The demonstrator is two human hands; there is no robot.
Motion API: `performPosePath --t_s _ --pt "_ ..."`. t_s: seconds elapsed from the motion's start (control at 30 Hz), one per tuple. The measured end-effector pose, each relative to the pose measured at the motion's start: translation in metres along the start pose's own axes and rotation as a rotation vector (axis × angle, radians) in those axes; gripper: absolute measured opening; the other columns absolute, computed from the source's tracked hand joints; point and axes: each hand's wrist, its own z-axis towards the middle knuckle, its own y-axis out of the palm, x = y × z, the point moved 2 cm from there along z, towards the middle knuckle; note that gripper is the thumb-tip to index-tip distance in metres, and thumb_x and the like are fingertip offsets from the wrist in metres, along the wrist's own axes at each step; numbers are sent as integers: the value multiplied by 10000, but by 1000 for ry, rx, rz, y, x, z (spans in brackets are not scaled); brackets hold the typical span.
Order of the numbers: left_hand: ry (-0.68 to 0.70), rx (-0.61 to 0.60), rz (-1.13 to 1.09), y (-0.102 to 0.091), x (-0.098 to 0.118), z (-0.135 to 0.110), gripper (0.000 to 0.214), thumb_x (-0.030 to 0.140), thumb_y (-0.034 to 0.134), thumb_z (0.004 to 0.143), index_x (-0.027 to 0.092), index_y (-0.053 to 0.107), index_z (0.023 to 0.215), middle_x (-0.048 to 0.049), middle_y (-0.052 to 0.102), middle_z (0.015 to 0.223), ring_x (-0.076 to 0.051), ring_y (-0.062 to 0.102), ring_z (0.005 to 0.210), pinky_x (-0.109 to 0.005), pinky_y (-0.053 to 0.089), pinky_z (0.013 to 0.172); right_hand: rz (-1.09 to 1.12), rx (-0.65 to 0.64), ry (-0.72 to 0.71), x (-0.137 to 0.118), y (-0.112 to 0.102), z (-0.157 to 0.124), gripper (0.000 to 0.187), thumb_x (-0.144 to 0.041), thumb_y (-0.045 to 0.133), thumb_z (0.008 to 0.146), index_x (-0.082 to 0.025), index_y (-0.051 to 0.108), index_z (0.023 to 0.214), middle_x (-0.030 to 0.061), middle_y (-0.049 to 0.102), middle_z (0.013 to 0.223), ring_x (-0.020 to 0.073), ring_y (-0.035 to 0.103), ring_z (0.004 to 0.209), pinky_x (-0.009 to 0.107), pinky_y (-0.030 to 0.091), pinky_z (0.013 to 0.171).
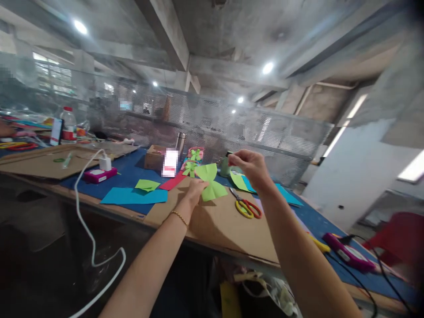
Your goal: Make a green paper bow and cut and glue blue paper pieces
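Observation:
My left hand (195, 189) pinches the middle of a light green folded paper bow (210, 181) and holds it just above a brown cardboard sheet (225, 225). My right hand (251, 167) is raised to the right of the bow, fingers closed in a pinch; what they hold is too small to make out. Yellow and red scissors (247, 207) lie on the cardboard below my right hand. A gold bracelet (179, 217) is on my left wrist.
Blue paper (134, 195), a green scrap (147, 185), red paper and finished green bows (191, 167) lie on the blue table. A pink device (99, 175) with a white cable sits left, another pink tool (347, 252) right. A small box, a metal flask and a mesh fence stand behind.

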Motion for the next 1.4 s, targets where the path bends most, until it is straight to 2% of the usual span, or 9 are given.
performPosePath --t_s 0.1,0.2,0.37,0.47,0.63,0.73,0.97,1.23,1.4 --pt "-36 18 27 2 -1 3 217 239 852 711 89 708 773 -52 713 774 -167 646 690 -282 528 660 -223 38 85 17 -44 -36 352 -460 668 835 -176 662 628 36 645 596 124 514 548 274 396 563" --pt "-45 -2 18 2 1 0 227 227 887 590 117 698 650 -23 695 638 -136 606 579 -251 480 582 -448 34 117 48 -58 -71 247 -370 685 785 -187 670 620 54 683 686 167 574 647 294 414 635" --pt "-104 -155 34 12 6 -16 339 299 928 488 110 731 690 -70 736 684 -182 659 608 -303 531 631 -325 -69 239 88 -31 -85 244 -384 633 799 -177 707 695 49 686 691 185 583 679 292 397 631" --pt "-148 -273 63 18 7 -25 383 321 941 488 106 745 738 -91 753 721 -197 674 627 -326 544 663 -59 -99 271 98 -7 -74 286 -457 659 771 -175 698 745 23 675 695 170 586 683 271 407 623" --pt "-180 -339 107 18 7 -30 333 309 929 543 122 737 740 -75 754 720 -195 683 645 -328 547 696 223 -32 325 111 18 -71 328 -504 695 707 -190 612 664 14 650 657 151 577 644 265 433 627" --pt "-184 -316 144 19 7 -31 340 306 932 515 118 733 717 -63 740 675 -179 663 601 -297 528 637 251 9 353 116 20 -80 330 -495 674 730 -205 577 606 13 636 619 149 572 628 263 437 623" --pt "-241 -459 140 24 14 -38 402 325 926 528 121 787 845 -101 781 813 -191 684 688 -305 530 699 234 35 402 119 16 -86 301 -422 670 729 -197 569 556 -1 599 566 125 530 561 248 394 562" --pt "-200 -368 207 23 17 -39 320 339 919 560 128 743 724 -69 732 692 -179 649 629 -298 506 641 282 65 397 121 20 -84 291 -408 680 725 -195 564 564 -1 602 561 127 551 567 246 404 558" --pt "-180 -328 250 25 23 -40 282 282 916 550 123 737 698 -80 729 675 -210 671 652 -326 526 667 342 33 391 111 20 -84 279 -440 752 676 -176 662 664 13 656 619 131 551 582 247 412 556"
